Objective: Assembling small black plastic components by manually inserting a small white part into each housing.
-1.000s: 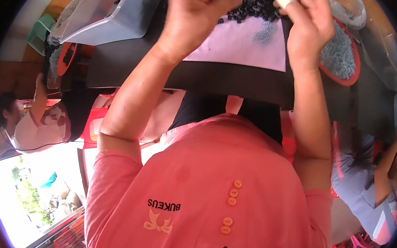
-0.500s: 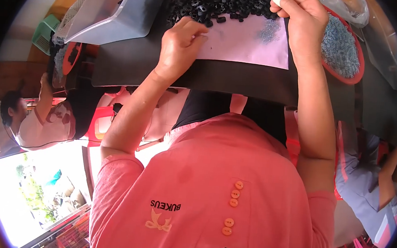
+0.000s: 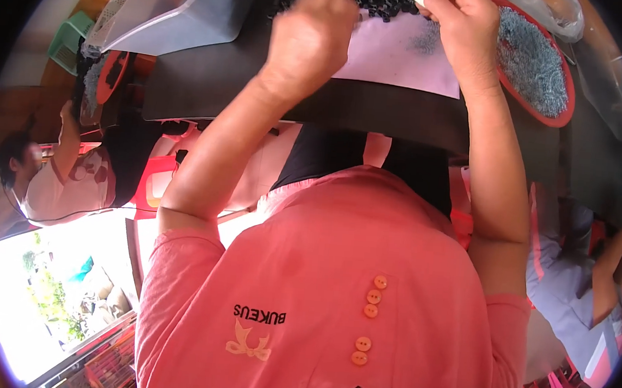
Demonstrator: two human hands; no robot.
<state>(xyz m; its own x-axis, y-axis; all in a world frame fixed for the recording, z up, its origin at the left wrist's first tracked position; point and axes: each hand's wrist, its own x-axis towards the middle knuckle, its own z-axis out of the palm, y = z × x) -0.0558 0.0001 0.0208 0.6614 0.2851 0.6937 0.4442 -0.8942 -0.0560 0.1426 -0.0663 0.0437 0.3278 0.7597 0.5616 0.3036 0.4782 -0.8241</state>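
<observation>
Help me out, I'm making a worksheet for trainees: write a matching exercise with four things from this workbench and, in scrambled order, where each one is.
Things:
1. black pieces
2. pale pink sheet
3. red tray
4. translucent bin

Places:
A. to the left of the left hand
B. heaped at the picture's top edge
C. to the right of the right hand, holding small bluish-grey pieces
D. flat on the dark table, between the two hands

Pairs: 1-B, 2-D, 3-C, 4-A
</observation>
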